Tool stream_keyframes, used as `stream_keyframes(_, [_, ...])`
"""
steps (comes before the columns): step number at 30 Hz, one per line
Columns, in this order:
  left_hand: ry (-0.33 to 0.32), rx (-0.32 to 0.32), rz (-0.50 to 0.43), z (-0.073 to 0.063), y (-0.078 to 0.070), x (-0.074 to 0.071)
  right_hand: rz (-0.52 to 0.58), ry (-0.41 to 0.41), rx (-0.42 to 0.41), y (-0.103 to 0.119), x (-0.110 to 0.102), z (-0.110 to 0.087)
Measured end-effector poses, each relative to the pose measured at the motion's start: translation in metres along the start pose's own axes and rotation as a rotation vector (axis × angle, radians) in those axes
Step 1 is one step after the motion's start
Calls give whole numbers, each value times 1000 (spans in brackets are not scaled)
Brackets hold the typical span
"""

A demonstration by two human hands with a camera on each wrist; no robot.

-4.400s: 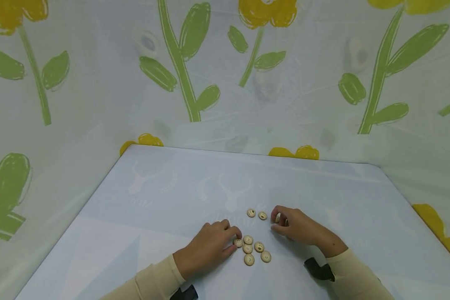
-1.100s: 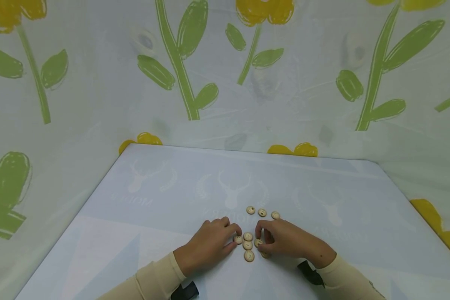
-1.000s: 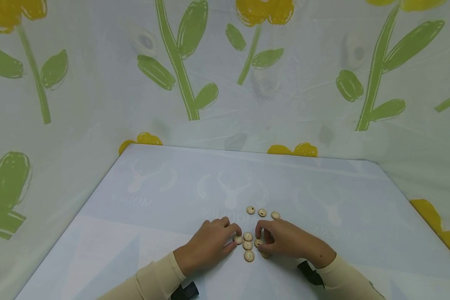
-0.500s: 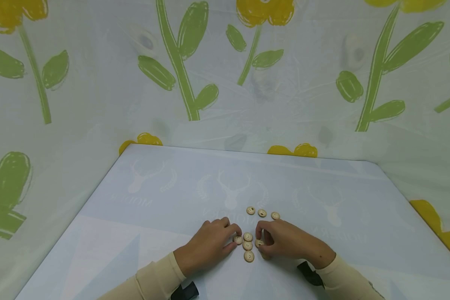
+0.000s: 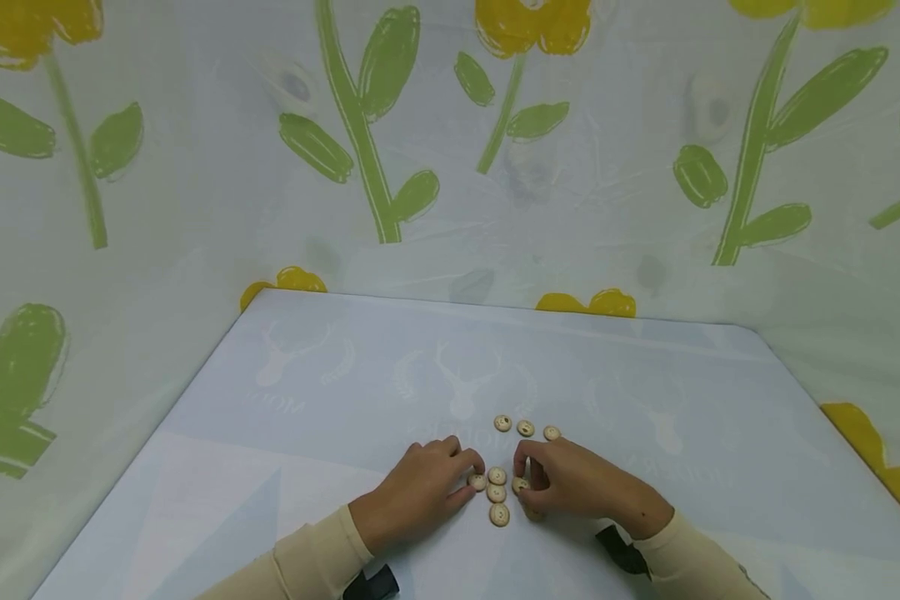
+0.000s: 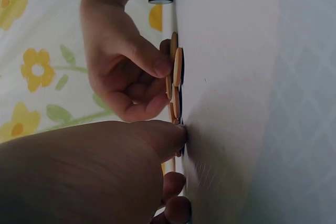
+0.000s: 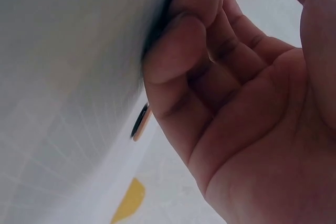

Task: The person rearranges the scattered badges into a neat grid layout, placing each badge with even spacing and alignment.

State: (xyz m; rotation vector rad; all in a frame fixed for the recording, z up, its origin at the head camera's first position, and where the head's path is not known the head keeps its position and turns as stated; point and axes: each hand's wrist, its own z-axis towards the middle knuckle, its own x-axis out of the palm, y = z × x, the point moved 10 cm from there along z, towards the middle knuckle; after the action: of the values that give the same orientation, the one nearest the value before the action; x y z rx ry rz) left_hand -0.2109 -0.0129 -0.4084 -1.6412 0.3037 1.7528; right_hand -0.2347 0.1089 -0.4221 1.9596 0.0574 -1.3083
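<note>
Small round wooden buttons lie on the table in the head view. My left hand (image 5: 420,492) pinches one pale button (image 5: 477,482) between thumb and index finger, at the left of a short column. That column has an upper button (image 5: 497,476), a middle button (image 5: 497,493) and a lower button (image 5: 499,515), close together. On the right side, my right hand (image 5: 570,479) pinches another button (image 5: 521,485) by its edges. Beneath its thumb a further button (image 5: 535,515) is partly hidden. In the left wrist view the right hand's fingers (image 6: 144,106) curl close to the tabletop.
Beyond the hands, three more buttons form a slanting row: a left one (image 5: 502,423), a middle one (image 5: 525,427) and a right one (image 5: 551,432). The pale printed tabletop (image 5: 330,367) ends at a flowered cloth backdrop (image 5: 217,167).
My right hand has come from the far row, where a third button now lies, to the nearer group. Its pinched button has shifted slightly rightward from the column. My left hand stays put.
</note>
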Motion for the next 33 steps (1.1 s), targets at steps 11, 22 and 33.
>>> stream_keyframes(11, [2,-4,-1,-2,2,4,-80,-56,-19,3,-12,3])
stream_keyframes(22, [-5,9,-7,-1,1,1,-115,-35,36,0,-15,13])
stream_keyframes(33, [-15,19,-8,-1,1,0,-141,-33,31,1,-18,23])
